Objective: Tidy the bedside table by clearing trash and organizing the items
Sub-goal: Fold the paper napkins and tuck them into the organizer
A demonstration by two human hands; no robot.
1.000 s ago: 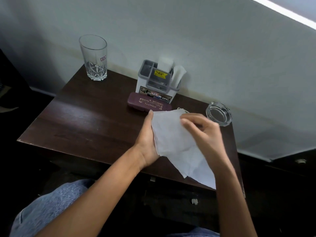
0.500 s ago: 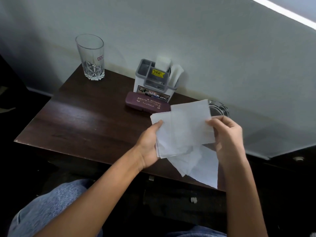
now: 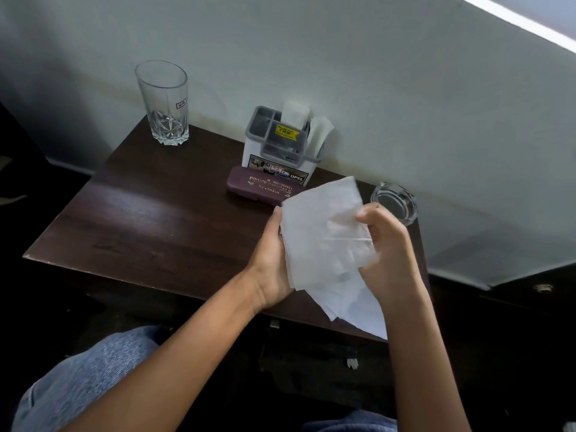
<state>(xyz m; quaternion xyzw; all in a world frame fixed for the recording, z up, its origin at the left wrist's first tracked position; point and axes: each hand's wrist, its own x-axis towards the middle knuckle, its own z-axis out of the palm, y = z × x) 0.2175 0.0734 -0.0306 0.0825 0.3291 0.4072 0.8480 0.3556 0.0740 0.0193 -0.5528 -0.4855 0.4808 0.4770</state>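
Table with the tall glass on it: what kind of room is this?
Likely a bedroom: a small dark wooden bedside table stands against the wall, bearing a drinking glass, a spectacle case and a glass ashtray.

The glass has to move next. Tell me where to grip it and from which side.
Probably best: wrap the tall glass round its smooth middle, above the cut base, coming from the near side. It stands upright at the table's far left corner, wall behind, bare wood in front.
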